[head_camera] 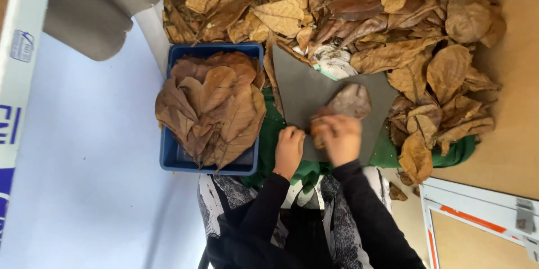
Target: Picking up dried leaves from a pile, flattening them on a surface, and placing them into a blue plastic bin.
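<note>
We press right hand [338,137] onto near end of brown leaf [347,102] lying on grey board [306,92]; fingers blurred, grip cannot tell. Leaf's long axis runs away from us, tilting right. Left hand [289,150] curled, resting on board's near-left edge, just beside leaf. Blue tray [168,159] of stacked leaves further left.

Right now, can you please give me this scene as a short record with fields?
left hand: rests on the edge of the grey sheet
right hand: blurred, presses on a dry brown leaf lying on the sheet
blue tray: left of the sheet, filled with stacked brown leaves
leaf pile: loose, above and right of the sheet
green cloth: under the sheet
</note>
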